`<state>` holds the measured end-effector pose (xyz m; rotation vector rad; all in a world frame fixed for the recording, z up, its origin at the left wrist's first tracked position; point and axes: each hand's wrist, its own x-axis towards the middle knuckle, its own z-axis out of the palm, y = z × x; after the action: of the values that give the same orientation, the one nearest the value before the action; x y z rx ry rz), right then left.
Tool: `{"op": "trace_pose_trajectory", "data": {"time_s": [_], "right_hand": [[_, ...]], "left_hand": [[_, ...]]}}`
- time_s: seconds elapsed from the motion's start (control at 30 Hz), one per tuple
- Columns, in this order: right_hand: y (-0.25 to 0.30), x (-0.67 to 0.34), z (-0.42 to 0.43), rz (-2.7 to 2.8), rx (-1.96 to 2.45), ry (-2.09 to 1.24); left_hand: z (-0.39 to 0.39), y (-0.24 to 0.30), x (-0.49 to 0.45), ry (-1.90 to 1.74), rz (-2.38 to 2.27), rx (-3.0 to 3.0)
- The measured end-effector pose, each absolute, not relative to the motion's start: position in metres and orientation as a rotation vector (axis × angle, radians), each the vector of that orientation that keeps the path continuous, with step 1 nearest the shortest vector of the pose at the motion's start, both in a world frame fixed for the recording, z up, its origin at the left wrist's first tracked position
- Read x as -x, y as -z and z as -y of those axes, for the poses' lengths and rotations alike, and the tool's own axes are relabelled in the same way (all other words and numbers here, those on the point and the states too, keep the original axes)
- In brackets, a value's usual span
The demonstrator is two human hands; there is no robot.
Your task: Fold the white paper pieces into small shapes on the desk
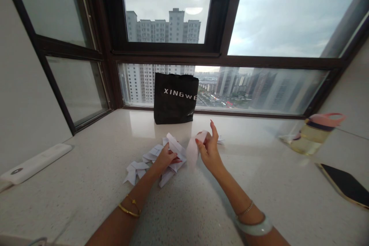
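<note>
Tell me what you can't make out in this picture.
In the head view:
- Folded papers: partly hidden by the left hand.
- Loose paper at the right hand: lower edge blurred.
- Black bag: lettering runs off its side; bottom print too small.
- Dark flat device: cut off by the right edge.

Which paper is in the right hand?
The pinkish-white curved piece immediately right of the pile; the right hand pinches it, none of the others.

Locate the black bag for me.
In the head view, the black bag stands slightly left of centre, before the window, beyond the folded papers.
</note>
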<state>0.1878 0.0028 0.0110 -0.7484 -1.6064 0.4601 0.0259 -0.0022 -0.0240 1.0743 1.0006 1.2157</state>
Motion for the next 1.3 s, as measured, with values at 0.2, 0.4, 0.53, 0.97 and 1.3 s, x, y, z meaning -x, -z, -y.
{"op": "trace_pose_trajectory", "data": {"time_s": [0.2, 0.4, 0.53, 0.97, 1.3], "right_hand": [[-0.009, -0.184, -0.003, 1.735, 0.784, -0.779], [-0.003, -0.183, -0.005, 1.89, 0.869, -0.722], [-0.006, -0.185, -0.003, 1.949, 0.867, -0.699], [0.015, -0.187, -0.022, 1.829, 1.069, -0.815], [0.007, -0.189, -0.018, 1.99, 0.985, -0.541]], "left_hand": [[0.017, 0.013, -0.029, -0.892, -0.735, -1.188], [0.022, 0.011, -0.028, -0.789, -0.59, -1.195], [0.02, 0.016, -0.026, -0.77, -0.574, -1.189], [0.013, 0.018, -0.029, -1.059, -0.765, -1.182], [-0.003, 0.022, -0.027, -1.288, -0.997, -1.275]]}}
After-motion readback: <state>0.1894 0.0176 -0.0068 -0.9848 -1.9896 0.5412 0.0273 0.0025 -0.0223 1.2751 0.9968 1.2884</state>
